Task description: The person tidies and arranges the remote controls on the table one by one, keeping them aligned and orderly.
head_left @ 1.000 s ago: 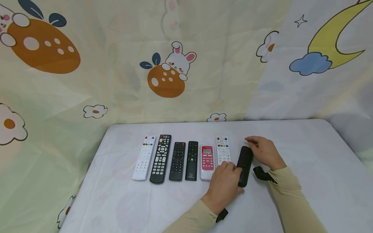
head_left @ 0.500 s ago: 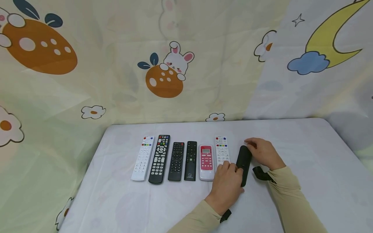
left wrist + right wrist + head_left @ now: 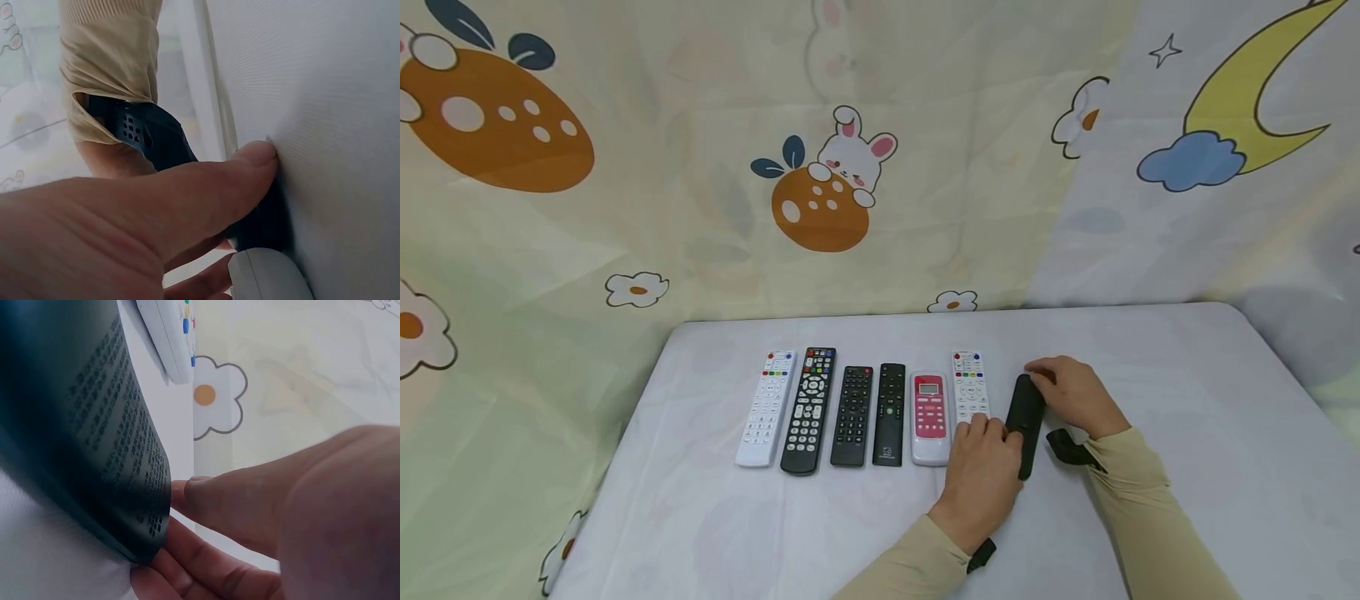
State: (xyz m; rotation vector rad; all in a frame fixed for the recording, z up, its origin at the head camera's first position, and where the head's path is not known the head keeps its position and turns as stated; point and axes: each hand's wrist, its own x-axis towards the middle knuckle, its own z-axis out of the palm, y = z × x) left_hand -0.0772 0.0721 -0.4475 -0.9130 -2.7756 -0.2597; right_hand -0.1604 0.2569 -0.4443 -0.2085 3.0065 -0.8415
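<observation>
A plain black remote control (image 3: 1026,421) lies at the right end of a row of remotes, slightly slanted. In the head view my left hand (image 3: 979,479) holds its near part, fingers along its left side and thumb at the near end. In the left wrist view that thumb (image 3: 250,169) lies against the dark remote, close to the tabletop. At the far end, my right hand (image 3: 1077,394) touches the remote with its fingertips. Small printed lines show on the black remote (image 3: 119,425) in the right wrist view. The left hand covers the lower part of a white remote (image 3: 971,387).
To the left stand a white-and-pink remote (image 3: 930,417), several black remotes including a narrow one (image 3: 890,414), and a white remote (image 3: 767,408) at the row's end. All lie on a white-covered table (image 3: 1210,400). A patterned cloth (image 3: 700,167) hangs behind it.
The left hand has shifted slightly, its thumb drawing in closer to the black remote's near end. The right hand stays at the far end. The whole view has drifted slightly.
</observation>
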